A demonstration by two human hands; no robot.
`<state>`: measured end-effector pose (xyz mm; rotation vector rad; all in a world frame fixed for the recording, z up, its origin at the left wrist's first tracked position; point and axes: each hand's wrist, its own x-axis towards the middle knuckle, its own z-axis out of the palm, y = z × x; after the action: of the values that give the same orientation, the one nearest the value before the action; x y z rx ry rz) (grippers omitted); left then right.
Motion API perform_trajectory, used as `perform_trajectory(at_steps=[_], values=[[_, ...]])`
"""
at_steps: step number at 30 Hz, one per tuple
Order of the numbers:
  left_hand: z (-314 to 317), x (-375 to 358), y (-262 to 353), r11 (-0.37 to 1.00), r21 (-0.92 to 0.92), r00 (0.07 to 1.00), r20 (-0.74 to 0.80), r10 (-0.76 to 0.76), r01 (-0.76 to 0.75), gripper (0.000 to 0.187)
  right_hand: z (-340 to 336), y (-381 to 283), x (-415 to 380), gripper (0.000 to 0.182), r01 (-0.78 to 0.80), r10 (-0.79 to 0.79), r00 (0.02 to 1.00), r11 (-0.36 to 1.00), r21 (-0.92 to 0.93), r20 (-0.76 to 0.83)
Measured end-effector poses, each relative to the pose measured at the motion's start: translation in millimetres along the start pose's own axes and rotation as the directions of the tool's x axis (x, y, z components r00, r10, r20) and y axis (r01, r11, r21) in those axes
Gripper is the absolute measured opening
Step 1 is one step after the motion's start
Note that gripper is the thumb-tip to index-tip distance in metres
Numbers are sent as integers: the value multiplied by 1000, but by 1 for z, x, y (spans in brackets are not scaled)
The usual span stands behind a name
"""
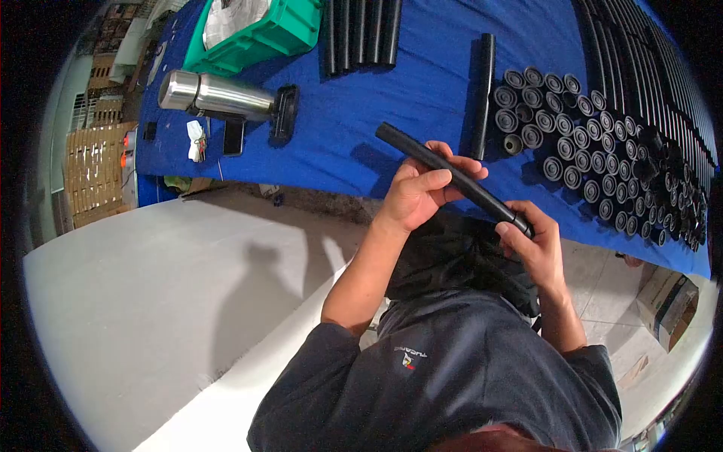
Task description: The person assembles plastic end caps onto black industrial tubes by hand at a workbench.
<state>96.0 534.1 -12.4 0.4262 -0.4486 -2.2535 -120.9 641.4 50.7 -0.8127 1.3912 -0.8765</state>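
A black tube [476, 193] slants across in front of me, held in both hands just off the table's near edge. My left hand [419, 187] grips its middle, thumb lying along the top. At the lower right end, my right hand [536, 247] is closed around the tube, where a seam sets off a short end piece [520, 223]. Beyond my hands, a single black tube [483, 94] lies on the blue cloth. To its right stand many round black caps [582, 138] with grey ringed faces, packed close together.
Long rows of black tubes [651, 68] fill the right side, and several more tubes [361, 34] lie at the back. On the left are a green bin [260, 47], a steel flask [226, 96], a black object [284, 114] and a phone [233, 138]. A cardboard box [669, 305] sits low right.
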Motion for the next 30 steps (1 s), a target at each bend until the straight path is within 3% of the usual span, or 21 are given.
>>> perform_trajectory(at_steps=[9,12,14,15,18,20,22,26,29,30], values=[[-8,0,-2,1000,-22,1000,11,1,-1,36,0,4,2,37,104,-111,992,988,-110,-55],[-8,0,-1,1000,-21,1000,2,2,-2,37,-1,10,12,38,452,-533,846,733,-509,-17],[-9,1,-1,1000,-17,1000,8,0,0,38,-2,5,10,39,212,-225,973,963,-168,-60],[-9,0,-1,1000,-19,1000,5,-1,1,38,-3,3,8,39,57,-56,998,998,14,-42],[-7,-2,-2,1000,8,1000,2,5,-5,38,-4,11,9,39,39,-45,997,996,-81,-68],[-2,2,-3,999,22,999,-15,34,-34,37,-2,15,10,39,336,-396,915,857,-390,-81],[-10,1,-3,999,11,999,18,30,-30,35,-2,11,10,41,313,-374,924,860,-404,-80],[-12,1,-4,998,-30,997,46,57,-56,33,-2,21,11,44,287,-303,940,951,-118,-157],[-9,1,-6,998,-1,997,29,68,-68,35,-3,14,11,40,347,-381,919,904,-251,-102],[-8,1,-5,997,16,997,20,70,-71,35,-3,15,10,40,297,-327,938,929,-222,-111]])
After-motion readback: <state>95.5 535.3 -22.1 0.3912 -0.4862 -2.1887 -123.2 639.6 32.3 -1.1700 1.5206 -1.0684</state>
